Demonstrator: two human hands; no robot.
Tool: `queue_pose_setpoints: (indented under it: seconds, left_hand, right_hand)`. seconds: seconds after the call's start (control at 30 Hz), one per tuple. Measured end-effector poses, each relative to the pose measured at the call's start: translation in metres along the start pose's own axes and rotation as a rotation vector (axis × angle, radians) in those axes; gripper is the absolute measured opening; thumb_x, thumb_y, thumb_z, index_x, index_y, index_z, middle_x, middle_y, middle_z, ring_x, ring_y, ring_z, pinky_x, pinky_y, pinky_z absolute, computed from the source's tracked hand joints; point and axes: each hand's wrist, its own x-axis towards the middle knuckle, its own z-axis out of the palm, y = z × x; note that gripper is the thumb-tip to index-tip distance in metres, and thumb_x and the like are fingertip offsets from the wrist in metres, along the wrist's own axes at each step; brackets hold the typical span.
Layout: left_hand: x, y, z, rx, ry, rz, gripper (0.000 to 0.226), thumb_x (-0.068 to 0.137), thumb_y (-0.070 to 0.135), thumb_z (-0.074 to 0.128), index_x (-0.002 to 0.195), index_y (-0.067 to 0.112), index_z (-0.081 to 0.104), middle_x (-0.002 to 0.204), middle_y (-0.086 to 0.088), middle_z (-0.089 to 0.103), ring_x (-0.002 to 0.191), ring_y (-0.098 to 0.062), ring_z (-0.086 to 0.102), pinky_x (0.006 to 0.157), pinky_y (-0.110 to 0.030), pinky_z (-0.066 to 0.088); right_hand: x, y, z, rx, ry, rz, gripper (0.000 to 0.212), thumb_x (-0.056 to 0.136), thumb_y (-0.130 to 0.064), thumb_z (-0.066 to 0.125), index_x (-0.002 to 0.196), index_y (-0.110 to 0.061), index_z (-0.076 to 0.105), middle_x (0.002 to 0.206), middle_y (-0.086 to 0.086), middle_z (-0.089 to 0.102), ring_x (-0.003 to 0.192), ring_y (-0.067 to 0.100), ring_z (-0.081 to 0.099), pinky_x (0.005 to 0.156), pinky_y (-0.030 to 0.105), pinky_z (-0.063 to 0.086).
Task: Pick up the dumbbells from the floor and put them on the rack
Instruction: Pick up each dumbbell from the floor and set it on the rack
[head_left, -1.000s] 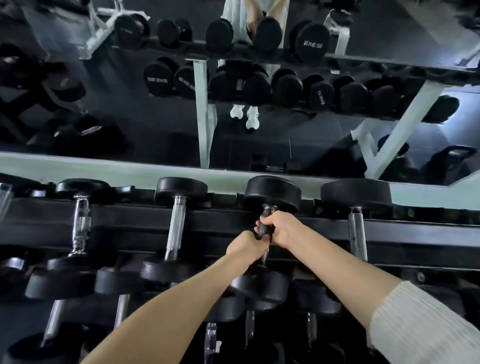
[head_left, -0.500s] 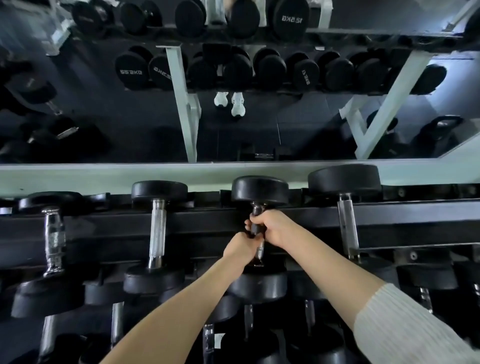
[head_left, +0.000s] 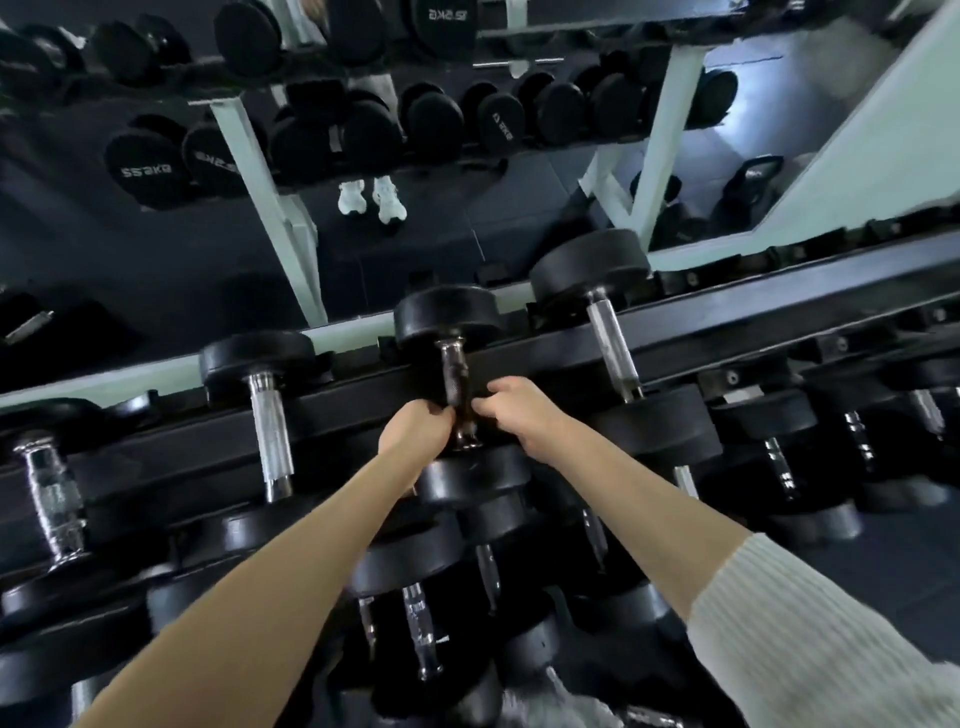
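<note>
A black dumbbell with a dark handle lies across the black rack rail, in a row between two chrome-handled ones. My left hand sits at the left of the handle's near end, its curled fingers still around it. My right hand is just right of the handle, with thumb and fingers loosely curled toward it and little or no hold. The bare handle shows between the two hands.
Chrome-handled dumbbells flank it on the top tier, and several more fill the lower tiers. A mirror behind the rack reflects the rack, white shoes and kettlebells.
Both hands gripped the handle together earlier. Now they have come apart to either side of it, the right hand loosening. The view has tilted and shifted left.
</note>
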Motion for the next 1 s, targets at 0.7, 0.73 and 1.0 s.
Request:
queue_pose_setpoints:
  seconds: [0.7, 0.73, 1.0]
  left_hand:
    - [-0.216, 0.088, 0.247, -0.005, -0.281, 0.469, 0.018, 0.086, 0.027, 0.057, 0.096, 0.016, 0.067, 0.096, 0.002, 0.070, 0.095, -0.019, 0.064, 0.089, -0.033, 0.049]
    - [-0.231, 0.084, 0.268, -0.001, -0.321, 0.469, 0.015, 0.086, 0.027, 0.057, 0.092, 0.018, 0.066, 0.094, 0.002, 0.069, 0.095, -0.020, 0.065, 0.089, -0.035, 0.049]
    - [-0.311, 0.046, 0.424, 0.144, -0.534, 0.426, 0.011, 0.082, 0.036, 0.058, 0.075, 0.028, 0.061, 0.087, 0.001, 0.069, 0.093, -0.026, 0.067, 0.087, -0.044, 0.052]
  right_hand:
    - [-0.253, 0.262, -0.201, 0.376, 0.429, 0.168, 0.037, 0.084, -0.007, 0.057, 0.121, -0.008, 0.059, 0.101, 0.022, 0.069, 0.085, 0.020, 0.059, 0.095, 0.040, 0.051]
    - [-0.267, 0.287, -0.209, 0.390, 0.454, 0.192, 0.037, 0.084, -0.008, 0.057, 0.121, -0.007, 0.058, 0.095, 0.019, 0.068, 0.084, 0.020, 0.058, 0.094, 0.040, 0.052]
    - [-0.351, 0.484, -0.248, 0.625, 0.549, 0.475, 0.031, 0.088, -0.002, 0.054, 0.119, -0.002, 0.056, 0.075, 0.007, 0.062, 0.067, 0.017, 0.059, 0.062, 0.024, 0.051]
